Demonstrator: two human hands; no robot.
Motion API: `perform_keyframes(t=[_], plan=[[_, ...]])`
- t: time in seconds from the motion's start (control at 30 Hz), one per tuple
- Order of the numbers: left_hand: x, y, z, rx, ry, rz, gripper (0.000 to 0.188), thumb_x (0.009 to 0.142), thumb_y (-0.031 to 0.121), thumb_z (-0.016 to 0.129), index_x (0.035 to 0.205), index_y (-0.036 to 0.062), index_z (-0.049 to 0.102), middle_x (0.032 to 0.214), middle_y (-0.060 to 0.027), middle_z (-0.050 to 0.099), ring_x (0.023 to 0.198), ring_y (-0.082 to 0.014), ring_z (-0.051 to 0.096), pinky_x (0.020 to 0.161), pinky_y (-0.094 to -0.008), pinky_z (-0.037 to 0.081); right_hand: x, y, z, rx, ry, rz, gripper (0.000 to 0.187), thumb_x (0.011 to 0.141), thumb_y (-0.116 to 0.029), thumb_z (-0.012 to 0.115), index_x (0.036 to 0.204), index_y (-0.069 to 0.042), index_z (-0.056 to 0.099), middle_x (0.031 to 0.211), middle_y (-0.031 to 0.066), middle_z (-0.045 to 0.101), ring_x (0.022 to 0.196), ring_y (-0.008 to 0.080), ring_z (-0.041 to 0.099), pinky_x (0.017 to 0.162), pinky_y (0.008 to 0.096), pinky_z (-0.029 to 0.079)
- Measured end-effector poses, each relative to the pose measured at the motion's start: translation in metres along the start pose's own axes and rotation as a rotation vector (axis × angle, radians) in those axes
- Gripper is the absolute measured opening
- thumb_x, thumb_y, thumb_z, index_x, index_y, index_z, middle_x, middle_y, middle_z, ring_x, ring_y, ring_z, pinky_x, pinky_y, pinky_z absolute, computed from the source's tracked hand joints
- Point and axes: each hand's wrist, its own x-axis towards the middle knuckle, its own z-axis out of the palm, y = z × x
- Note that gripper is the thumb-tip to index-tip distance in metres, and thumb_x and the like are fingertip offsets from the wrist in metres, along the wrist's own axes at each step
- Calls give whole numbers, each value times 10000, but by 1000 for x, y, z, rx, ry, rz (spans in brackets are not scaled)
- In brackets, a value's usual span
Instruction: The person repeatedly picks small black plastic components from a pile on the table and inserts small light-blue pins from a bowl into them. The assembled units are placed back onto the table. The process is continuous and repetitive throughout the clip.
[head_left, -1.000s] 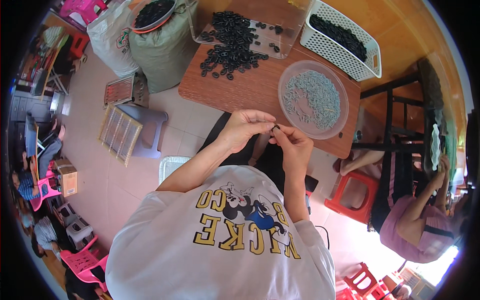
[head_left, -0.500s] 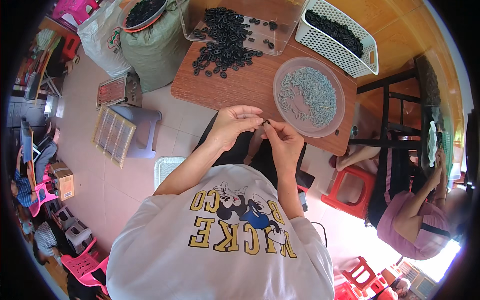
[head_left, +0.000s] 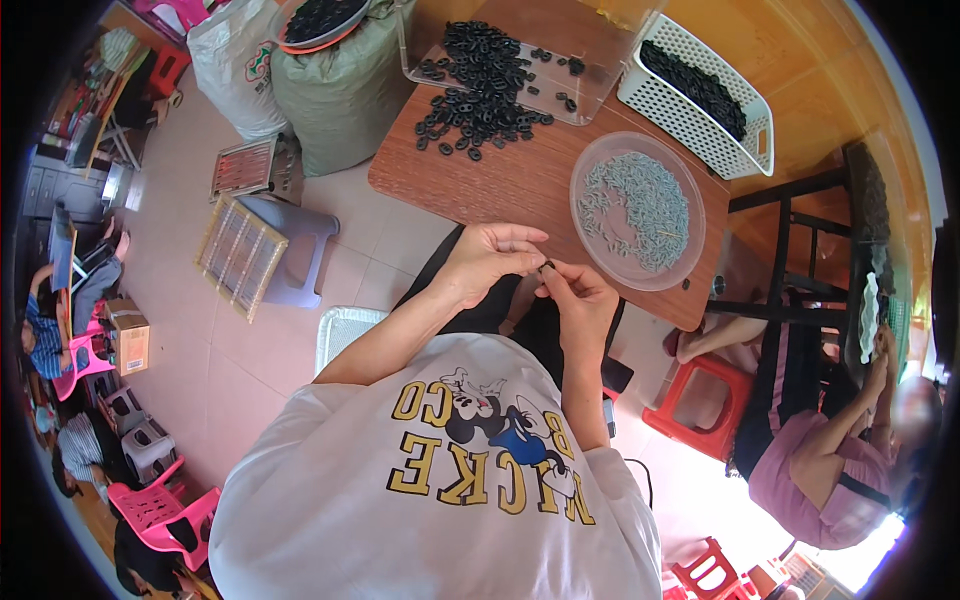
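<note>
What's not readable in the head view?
All head view:
Small black piece between bare left hand and bare right hand: tiny, partly covered by them.
Heaped black pieces in white perforated plastic basket: lower ones hidden by upper.
Round grey bowl: cut off by top edge.

Wkshop, loose blk parts [head_left: 480, 60], bowl [head_left: 650, 282] w/ gry pcs [head_left: 655, 205], bulk sacks [head_left: 335, 110]

Small shifts since one second ago

The left hand [head_left: 485, 262] and the right hand [head_left: 586, 298], with their small dark piece [head_left: 546, 266], are now slightly farther from the round bowl [head_left: 580, 225], toward its 9 o'clock. The whole view turns a little clockwise: the cardboard box [head_left: 130, 340] shifts toward 12 o'clock, the red stool [head_left: 735, 405] toward 6.
</note>
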Motion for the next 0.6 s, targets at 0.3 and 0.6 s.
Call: perform_keyframes(t=[0.3,0.6], plan=[[-3,-2,-12,-36,19,-12,285,783,-2,668,1060,-34,610,870,-106,671,733,-126,631,661,-224,510,0,10,4,57,-8,15,115,786,-9,671,869,68,652,753,98,669,630,119,630,584,196,475],[8,33,-29,-107,107,66,282,796,7,665,1068,-23,596,899,-122,667,752,-134,638,651,-220,516,5,-6,5,194,-8,-20,119,797,20,650,903,75,645,802,123,669,663,133,631,629,210,490]])
